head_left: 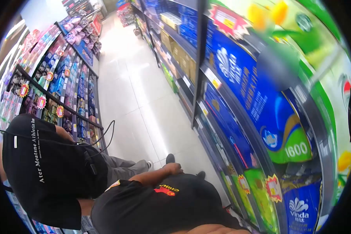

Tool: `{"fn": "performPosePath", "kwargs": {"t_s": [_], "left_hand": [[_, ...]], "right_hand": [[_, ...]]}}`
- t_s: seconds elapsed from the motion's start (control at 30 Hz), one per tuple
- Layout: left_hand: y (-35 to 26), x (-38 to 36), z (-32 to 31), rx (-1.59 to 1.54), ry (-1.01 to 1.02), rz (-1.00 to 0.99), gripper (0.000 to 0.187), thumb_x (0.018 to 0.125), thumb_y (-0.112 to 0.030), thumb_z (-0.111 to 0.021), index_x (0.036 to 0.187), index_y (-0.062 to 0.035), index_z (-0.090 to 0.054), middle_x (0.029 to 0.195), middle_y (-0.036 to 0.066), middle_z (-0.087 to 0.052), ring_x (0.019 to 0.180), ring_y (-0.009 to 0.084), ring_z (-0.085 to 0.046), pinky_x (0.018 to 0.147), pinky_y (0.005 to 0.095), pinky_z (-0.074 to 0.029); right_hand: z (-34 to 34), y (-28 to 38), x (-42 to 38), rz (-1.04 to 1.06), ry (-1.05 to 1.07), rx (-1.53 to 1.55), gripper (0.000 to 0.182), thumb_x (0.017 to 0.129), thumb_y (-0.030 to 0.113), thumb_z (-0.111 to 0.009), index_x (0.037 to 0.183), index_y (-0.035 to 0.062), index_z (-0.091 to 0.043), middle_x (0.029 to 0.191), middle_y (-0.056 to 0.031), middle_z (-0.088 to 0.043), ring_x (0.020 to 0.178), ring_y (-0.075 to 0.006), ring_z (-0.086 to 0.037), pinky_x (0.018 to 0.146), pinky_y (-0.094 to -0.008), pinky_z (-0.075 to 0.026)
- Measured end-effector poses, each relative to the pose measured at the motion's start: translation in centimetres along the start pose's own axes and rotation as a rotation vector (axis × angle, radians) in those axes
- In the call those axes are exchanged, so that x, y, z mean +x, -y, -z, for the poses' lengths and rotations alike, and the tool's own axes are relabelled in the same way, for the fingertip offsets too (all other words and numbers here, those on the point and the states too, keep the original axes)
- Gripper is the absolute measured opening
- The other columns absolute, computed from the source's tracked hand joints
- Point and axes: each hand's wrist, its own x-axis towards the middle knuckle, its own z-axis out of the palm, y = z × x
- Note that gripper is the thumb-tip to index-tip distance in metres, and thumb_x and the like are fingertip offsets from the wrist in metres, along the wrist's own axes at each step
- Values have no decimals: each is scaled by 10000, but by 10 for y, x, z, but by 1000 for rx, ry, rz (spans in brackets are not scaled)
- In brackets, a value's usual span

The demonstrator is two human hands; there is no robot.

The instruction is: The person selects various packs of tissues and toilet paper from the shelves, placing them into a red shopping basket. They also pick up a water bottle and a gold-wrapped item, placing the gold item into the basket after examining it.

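Note:
My left hand [174, 168] is held in front of my belly, beside my black shirt [160, 202] with a red and yellow print. Its fingers look curled in, and nothing shows in them. Bare skin of my right arm [212, 229] crosses the bottom edge, but the hand itself is out of view. Closest on my right are shelves with blue Vinda tissue packs [245, 85], one marked 1600. Another Vinda pack [299, 208] sits lower down. Neither arm visibly touches the goods.
Close on my left stands a person in a black T-shirt [54, 167] and grey trousers, a black cable [109, 134] looping beside them. Shelves of small colourful packs [58, 78] line the left side. A tiled aisle floor [138, 97] runs ahead. Starburst price signs [273, 188] stick out from the right shelf.

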Motion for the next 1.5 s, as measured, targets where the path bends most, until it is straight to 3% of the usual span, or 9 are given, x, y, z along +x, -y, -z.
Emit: {"fn": "performPosePath", "kwargs": {"t_s": [0.33, 0.63, 0.93, 0.97, 1.1, 1.23, 1.37, 1.47, 1.5], "left_hand": [[105, 0, 149, -131, -302, 133, 496, 867, -420, -532, 1043, 16, -688, 1111, 237, -656, 1081, 384, -609, 946, 447, -474], [205, -19, 190, -142, -232, 149, 512, 878, -426, -506, 1035, 25, -692, 1109, 257, -649, 1068, 391, -615, 937, 456, -475], [230, -27, 233, -386, -201, 245, 515, 875, -444, -484, 958, 13, -708, 987, 255, -677, 981, 376, -653, 895, 452, -496], [234, -23, 238, -400, -198, 244, 519, 872, -461, -504, 972, 5, -710, 965, 225, -692, 929, 363, -671, 875, 440, -509], [254, -15, 264, -438, -240, 237, 558, 865, -491, -546, 1128, -14, -671, 1105, 223, -669, 1084, 354, -620, 952, 414, -475], [286, -18, 313, -385, -296, 277, 556, 870, -489, -558, 1123, -8, -671, 1171, 229, -642, 1122, 365, -598, 974, 423, -459], [325, -26, 381, -398, -275, 389, 548, 874, -481, -563, 1103, 1, -684, 1136, 230, -658, 1105, 367, -608, 970, 420, -462], [359, -20, 423, -394, -413, 472, 546, 872, -471, -565, 1102, 11, -681, 1094, 224, -675, 1090, 374, -614, 970, 422, -460], [376, -12, 433, -410, -476, 465, 533, 872, -453, -576, 1099, 18, -677, 1024, 213, -691, 1005, 351, -646, 911, 417, -489]], "right_hand": [[-50, 163, 39, 82, 53, -156, 356, 975, 291, -418, 1113, 20, -605, 1002, -183, -656, 949, -310, -647, 789, -453, -510], [-114, 274, 60, 132, 95, -222, 357, 972, 294, -421, 1115, 21, -600, 997, -185, -655, 941, -317, -649, 775, -460, -514], [-161, 361, 97, 160, 176, -284, 358, 969, 297, -424, 1118, 21, -596, 993, -188, -654, 933, -324, -652, 761, -467, -519], [-166, 371, 105, 160, 187, -289, 358, 969, 298, -424, 1118, 21, -596, 992, -188, -654, 932, -325, -653, 760, -467, -519], [-189, 415, 139, 154, 228, -317, 358, 968, 299, -426, 1119, 21, -594, 990, -189, -653, 928, -328, -654, 753, -470, -521], [-208, 464, 174, 144, 248, -326, 359, 966, 301, -427, 1120, 21, -592, 988, -190, -653, 925, -331, -655, 747, -473, -523], [-221, 519, 202, 141, 255, -302, 360, 965, 302, -428, 1121, 21, -590, 986, -191, -652, 921, -335, -656, 741, -476, -525], [-228, 544, 219, 140, 246, -263, 360, 964, 303, -429, 1122, 21, -588, 984, -192, -652, 919, -337, -657, 736, -478, -527], [-230, 551, 221, 138, 241, -245, 360, 964, 303, -429, 1122, 21, -588, 984, -192, -652, 918, -338, -658, 735, -479, -527]]}}
